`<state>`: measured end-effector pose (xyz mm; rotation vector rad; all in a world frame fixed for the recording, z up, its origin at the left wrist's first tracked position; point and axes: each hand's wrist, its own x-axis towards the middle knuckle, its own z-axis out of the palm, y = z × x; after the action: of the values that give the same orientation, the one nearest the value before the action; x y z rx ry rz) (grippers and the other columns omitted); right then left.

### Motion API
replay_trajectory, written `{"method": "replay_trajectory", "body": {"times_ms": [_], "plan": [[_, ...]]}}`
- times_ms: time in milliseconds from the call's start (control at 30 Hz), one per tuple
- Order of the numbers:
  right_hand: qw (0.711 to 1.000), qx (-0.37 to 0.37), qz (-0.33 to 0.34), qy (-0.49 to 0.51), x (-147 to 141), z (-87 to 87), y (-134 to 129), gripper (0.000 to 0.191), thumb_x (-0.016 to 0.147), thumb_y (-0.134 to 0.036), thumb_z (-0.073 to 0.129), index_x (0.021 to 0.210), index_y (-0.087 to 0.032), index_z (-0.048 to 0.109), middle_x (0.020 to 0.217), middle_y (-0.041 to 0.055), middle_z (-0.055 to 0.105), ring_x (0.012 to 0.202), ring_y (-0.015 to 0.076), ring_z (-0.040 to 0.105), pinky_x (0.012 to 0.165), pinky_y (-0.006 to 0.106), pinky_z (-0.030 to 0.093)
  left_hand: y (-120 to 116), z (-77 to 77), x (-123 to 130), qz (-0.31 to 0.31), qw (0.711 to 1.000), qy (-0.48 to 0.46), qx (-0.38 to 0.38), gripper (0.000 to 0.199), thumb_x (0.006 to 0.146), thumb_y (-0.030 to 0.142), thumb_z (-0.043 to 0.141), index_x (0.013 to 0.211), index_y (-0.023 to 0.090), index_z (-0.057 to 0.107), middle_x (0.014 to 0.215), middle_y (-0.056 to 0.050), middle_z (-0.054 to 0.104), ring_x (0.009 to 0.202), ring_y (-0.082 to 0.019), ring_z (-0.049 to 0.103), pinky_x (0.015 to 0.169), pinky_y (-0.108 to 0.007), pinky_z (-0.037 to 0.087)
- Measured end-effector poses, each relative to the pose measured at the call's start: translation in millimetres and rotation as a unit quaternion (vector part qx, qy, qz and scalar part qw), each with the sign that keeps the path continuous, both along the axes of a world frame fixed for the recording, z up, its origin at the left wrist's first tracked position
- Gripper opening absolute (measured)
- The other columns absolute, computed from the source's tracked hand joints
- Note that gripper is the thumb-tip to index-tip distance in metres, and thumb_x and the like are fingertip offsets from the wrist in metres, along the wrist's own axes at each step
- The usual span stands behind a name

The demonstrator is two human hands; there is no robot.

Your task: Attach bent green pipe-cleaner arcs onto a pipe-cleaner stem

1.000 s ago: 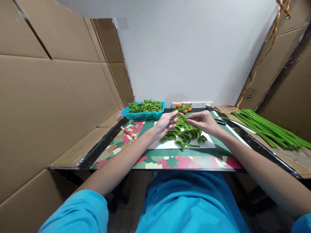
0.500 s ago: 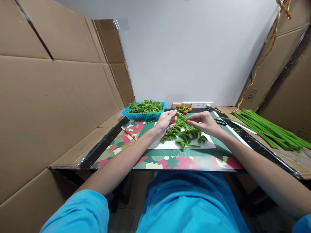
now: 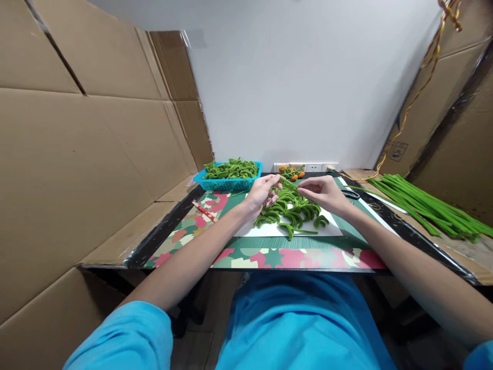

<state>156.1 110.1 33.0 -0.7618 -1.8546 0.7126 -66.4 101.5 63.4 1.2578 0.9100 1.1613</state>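
Observation:
Between my two hands stretches a green pipe cleaner (image 3: 288,183), one end pinched by each. My left hand (image 3: 263,195) grips it between thumb and fingertips, its other fingers curled. Fingertips of my right hand (image 3: 321,193) are pressed together on the opposite end. Below them, many bent green pipe-cleaner pieces (image 3: 295,214) lie in curved rows on a white sheet (image 3: 331,227). One piece with a straight stem (image 3: 304,231) rests nearest the sheet's front edge.
A blue basket (image 3: 227,184) heaped with green pieces stands at the back left. Orange-tipped stems (image 3: 291,172) lie by the wall sockets. Scissors (image 3: 349,194) are right of my right hand, long green pipe cleaners (image 3: 431,205) farther right. A red-wrapped stick (image 3: 205,211) lies left.
My right hand has shifted very slightly along the green pipe cleaner. My left hand stays almost where it was, and the pieces on the sheet have not moved.

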Motion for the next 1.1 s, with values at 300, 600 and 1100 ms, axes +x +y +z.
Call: {"method": "replay_trajectory", "body": {"times_ms": [300, 600, 1100], "plan": [[1.0, -0.008, -0.018, 0.012, -0.2, 0.3, 0.0, 0.043, 0.086, -0.057, 0.077, 0.095, -0.015, 0.079, 0.071, 0.0044, 0.07, 0.051, 0.013, 0.054, 0.047, 0.027, 0.044, 4.3, -3.2, -3.1, 0.023, 0.998, 0.035, 0.043, 0.028, 0.098, 0.037, 0.068, 0.092, 0.01, 0.07, 0.1, -0.012, 0.079, 0.041, -0.005, 0.057, 0.031, -0.018, 0.031], [0.998, 0.028, -0.058, -0.003, 0.7, 2.5, -1.0, 0.042, 0.088, -0.056, 0.075, 0.094, -0.015, 0.082, 0.083, 0.0084, 0.076, 0.06, 0.0157, 0.06, 0.049, 0.027, 0.044, 4.7, -4.1, -3.5, 0.029, 0.994, 0.072, 0.076, 0.04, 0.095, 0.047, 0.07, 0.093, 0.008, 0.074, 0.104, -0.018, 0.081, 0.041, -0.007, 0.059, 0.032, -0.019, 0.033], [0.994, 0.048, -0.093, -0.019, 0.3, 4.8, -1.0, 0.038, 0.089, -0.051, 0.074, 0.106, -0.018, 0.08, 0.098, 0.0099, 0.077, 0.069, 0.018, 0.067, 0.051, 0.026, 0.048, 7.2, -4.0, -3.8, 0.046, 0.996, 0.042, 0.069, 0.028, 0.099, 0.036, 0.067, 0.106, 0.01, 0.071, 0.108, -0.016, 0.081, 0.041, -0.007, 0.061, 0.032, -0.018, 0.032]]}}
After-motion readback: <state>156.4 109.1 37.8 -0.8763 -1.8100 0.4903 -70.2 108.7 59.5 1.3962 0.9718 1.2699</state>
